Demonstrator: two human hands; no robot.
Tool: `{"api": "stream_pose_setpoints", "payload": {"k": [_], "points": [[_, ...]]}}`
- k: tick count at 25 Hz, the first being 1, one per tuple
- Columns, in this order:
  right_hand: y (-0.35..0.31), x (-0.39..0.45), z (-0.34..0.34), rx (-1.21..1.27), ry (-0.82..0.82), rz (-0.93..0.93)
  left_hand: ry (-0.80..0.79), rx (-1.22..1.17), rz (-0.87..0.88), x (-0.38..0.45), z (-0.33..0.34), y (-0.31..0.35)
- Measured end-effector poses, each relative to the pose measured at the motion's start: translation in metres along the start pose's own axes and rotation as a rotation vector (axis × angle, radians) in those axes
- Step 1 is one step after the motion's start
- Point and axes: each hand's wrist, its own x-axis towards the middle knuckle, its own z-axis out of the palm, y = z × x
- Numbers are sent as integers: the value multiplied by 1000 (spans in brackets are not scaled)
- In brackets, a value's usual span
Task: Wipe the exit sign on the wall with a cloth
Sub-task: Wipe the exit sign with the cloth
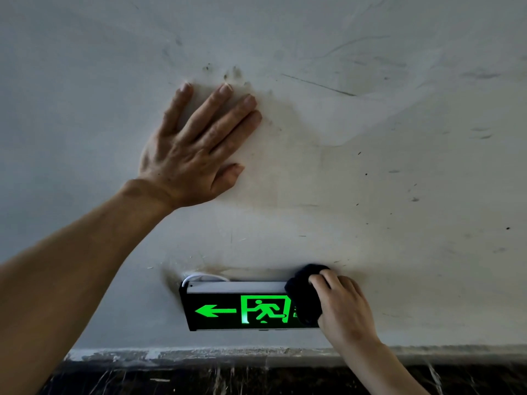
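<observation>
Scuffed white wall (370, 166) fills most of the view, covered in grey smudges, dark specks and long scratch marks, with a brownish stain around the middle. Low down a rough pale baseboard strip (199, 356) runs across, and below it a dark marbled floor (256, 380) with white streaks.

No containers in sight.

Exit sign (239, 307) is mounted low on the wall, just above the baseboard, lower centre of the view. Black face, lit green: arrow pointing to view-left, running-figure pictogram in a green door frame, a bit of green lettering at the right end mostly hidden. Top edge is a light grey strip; a white cable (204, 277) loops out behind its top left corner. Dark soot-like smear on the wall at that corner.

Right hand (342, 306) grips a dark bunched cloth (305, 295), fingers curled and clamped over it, pressing it on the sign's right end and top right corner. Cloth covers that end of the face.

Left hand (194, 146) is flat on the wall, well above and left of the sign, palm down, fingers extended and slightly spread, thumb out to the side; nothing held. Bare forearm runs in from lower left.
</observation>
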Motion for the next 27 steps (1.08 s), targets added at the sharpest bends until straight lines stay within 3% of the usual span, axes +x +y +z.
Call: {"api": "stream_pose_setpoints", "payload": {"k": [5,8,11,13,16,18,21,24,27], "points": [[-9,2,-17,-26,-189,285,-15,0,-4,1,0,2],[4,-8,-26,269,-306,503,-7,10,-6,2,0,2],[23,-40,-27,701,-526,722,-7,16,-8,2,1,1],[36,-60,-22,960,-423,899,-4,27,-5,1,1,2],[56,-67,-16,1089,-211,1107,2,30,0,0,1,3],[61,-61,-16,1031,-44,1090,9,25,-5,0,1,2],[55,-47,-14,962,169,831,6,24,-7,0,0,2],[42,-32,3,842,183,632,-1,30,-6,0,-1,3],[34,-29,24,748,208,640,1,32,1,0,-1,3]]}}
